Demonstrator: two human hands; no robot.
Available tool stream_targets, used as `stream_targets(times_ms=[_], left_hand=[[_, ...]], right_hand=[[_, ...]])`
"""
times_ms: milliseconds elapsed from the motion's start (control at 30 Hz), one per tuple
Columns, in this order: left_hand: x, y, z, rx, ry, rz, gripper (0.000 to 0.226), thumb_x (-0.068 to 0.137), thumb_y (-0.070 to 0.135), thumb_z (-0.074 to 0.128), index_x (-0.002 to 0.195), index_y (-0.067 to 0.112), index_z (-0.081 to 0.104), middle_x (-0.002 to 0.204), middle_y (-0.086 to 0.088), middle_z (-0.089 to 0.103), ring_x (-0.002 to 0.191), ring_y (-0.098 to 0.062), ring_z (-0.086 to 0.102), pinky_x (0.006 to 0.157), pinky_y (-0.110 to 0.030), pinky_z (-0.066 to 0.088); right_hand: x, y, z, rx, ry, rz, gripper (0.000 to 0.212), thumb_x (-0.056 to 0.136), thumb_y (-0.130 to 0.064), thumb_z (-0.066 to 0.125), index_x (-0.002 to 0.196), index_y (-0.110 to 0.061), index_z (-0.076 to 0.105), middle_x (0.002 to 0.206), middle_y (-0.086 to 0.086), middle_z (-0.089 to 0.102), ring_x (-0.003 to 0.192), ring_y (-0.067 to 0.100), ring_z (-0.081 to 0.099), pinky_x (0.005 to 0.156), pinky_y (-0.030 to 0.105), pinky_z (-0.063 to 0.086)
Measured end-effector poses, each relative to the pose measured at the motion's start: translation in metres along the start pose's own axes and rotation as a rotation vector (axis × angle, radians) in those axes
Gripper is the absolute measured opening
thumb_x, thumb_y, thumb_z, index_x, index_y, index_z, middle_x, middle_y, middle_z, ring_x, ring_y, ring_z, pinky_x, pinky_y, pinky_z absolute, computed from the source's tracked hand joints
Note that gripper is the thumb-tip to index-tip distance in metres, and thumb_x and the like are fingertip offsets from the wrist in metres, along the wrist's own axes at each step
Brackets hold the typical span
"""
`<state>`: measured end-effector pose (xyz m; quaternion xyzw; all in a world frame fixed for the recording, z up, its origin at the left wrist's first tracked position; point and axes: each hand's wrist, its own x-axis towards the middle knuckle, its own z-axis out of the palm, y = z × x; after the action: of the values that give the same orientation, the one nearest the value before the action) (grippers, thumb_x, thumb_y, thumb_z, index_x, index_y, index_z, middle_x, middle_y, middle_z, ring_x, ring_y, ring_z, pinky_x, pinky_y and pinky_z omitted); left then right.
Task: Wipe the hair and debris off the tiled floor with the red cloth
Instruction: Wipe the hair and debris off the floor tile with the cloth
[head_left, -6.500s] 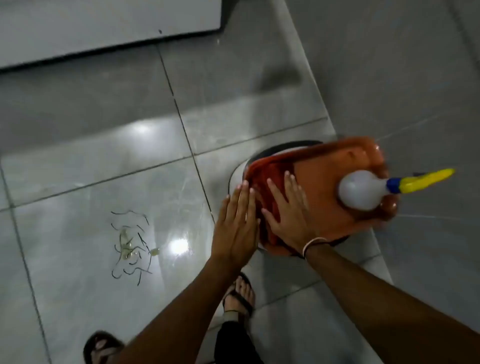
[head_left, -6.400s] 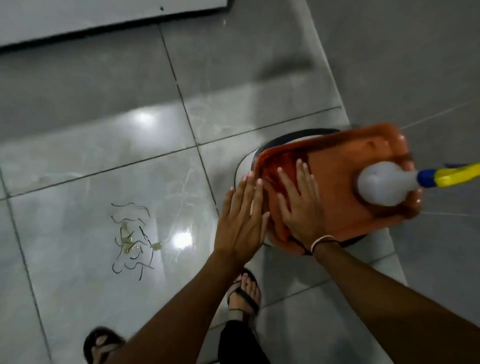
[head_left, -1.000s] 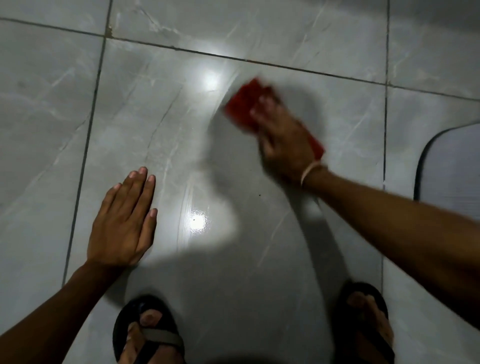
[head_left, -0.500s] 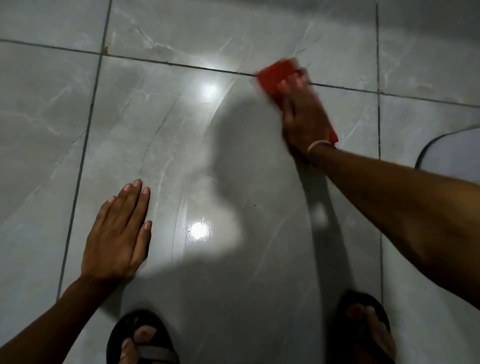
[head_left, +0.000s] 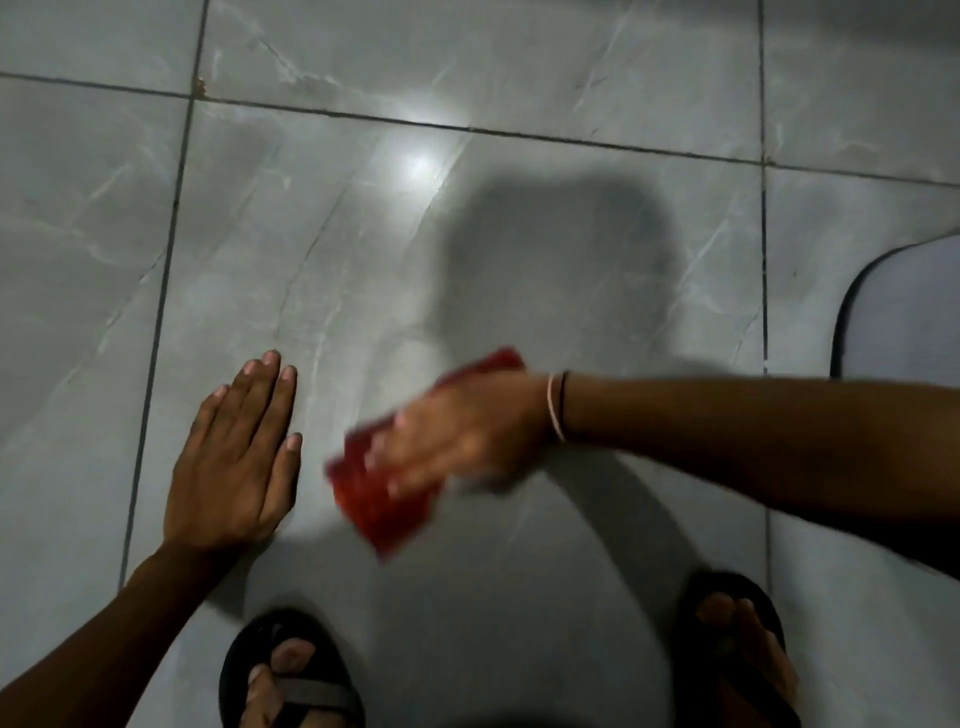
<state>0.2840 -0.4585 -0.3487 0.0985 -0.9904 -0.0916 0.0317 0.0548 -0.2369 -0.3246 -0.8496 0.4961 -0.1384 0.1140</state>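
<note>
My right hand (head_left: 462, 431) lies on the red cloth (head_left: 382, 493) and presses it on the grey tiled floor (head_left: 519, 104), near the middle of the view; the hand is blurred by motion. The cloth sticks out below and above the hand. My left hand (head_left: 234, 457) rests flat on the tile to the left of the cloth, fingers together, holding nothing. I see no hair or debris on the tiles in view.
My two feet in black sandals (head_left: 291, 675) (head_left: 737, 644) stand at the bottom edge. A grey mat with a dark rim (head_left: 904, 312) lies at the right edge. Dark grout lines cross the floor.
My right hand has swept the red cloth from the far grout line back toward me and to the left, close to my left hand. The left hand stays planted.
</note>
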Motion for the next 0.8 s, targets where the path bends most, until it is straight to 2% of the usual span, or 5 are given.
stream_targets(times_ms=[200,300,433,533,800], left_hand=[[-0.002,-0.001,0.001,-0.016,-0.001,-0.007,0.064,0.105,0.029,0.035,0.165,0.009,0.024,0.174,-0.010,0.022,0.162,-0.023,0.019,0.130,-0.046,0.021],[-0.003,-0.003,0.003,-0.010,0.013,0.003,0.064,0.105,0.030,0.034,0.165,0.011,0.023,0.175,-0.008,0.020,0.163,-0.022,0.017,0.131,-0.041,0.016],[-0.003,-0.005,0.006,-0.008,0.022,0.008,0.064,0.105,0.030,0.032,0.165,0.011,0.022,0.175,-0.009,0.020,0.162,-0.023,0.018,0.130,-0.043,0.017],[-0.003,-0.003,0.005,-0.019,0.035,0.016,0.064,0.105,0.031,0.032,0.165,0.011,0.023,0.175,-0.009,0.020,0.162,-0.023,0.018,0.130,-0.043,0.017],[-0.002,-0.002,0.003,-0.026,0.013,0.017,0.064,0.105,0.030,0.032,0.165,0.008,0.022,0.174,-0.013,0.022,0.162,-0.026,0.019,0.128,-0.049,0.022]], right_hand=[[-0.039,0.080,-0.051,-0.106,0.557,1.555,0.050,0.104,-0.013,0.046,0.154,-0.016,0.042,0.166,0.015,0.034,0.156,0.030,0.029,0.129,0.046,0.026],[-0.034,0.004,-0.020,-0.134,0.490,1.401,0.053,0.101,-0.013,0.048,0.154,-0.010,0.042,0.164,0.020,0.035,0.155,0.034,0.031,0.127,0.049,0.031],[-0.082,-0.130,0.028,0.056,-0.037,0.403,0.052,0.103,-0.025,0.043,0.153,-0.013,0.043,0.164,0.014,0.039,0.156,0.027,0.030,0.130,0.046,0.028],[-0.132,-0.096,0.016,-0.003,-0.209,0.074,0.053,0.101,-0.025,0.054,0.153,-0.017,0.044,0.164,0.012,0.038,0.156,0.027,0.032,0.127,0.045,0.034],[-0.181,0.037,-0.049,-0.180,0.453,1.546,0.052,0.107,-0.030,0.039,0.157,-0.022,0.032,0.168,0.015,0.029,0.156,0.031,0.027,0.129,0.054,0.027]])
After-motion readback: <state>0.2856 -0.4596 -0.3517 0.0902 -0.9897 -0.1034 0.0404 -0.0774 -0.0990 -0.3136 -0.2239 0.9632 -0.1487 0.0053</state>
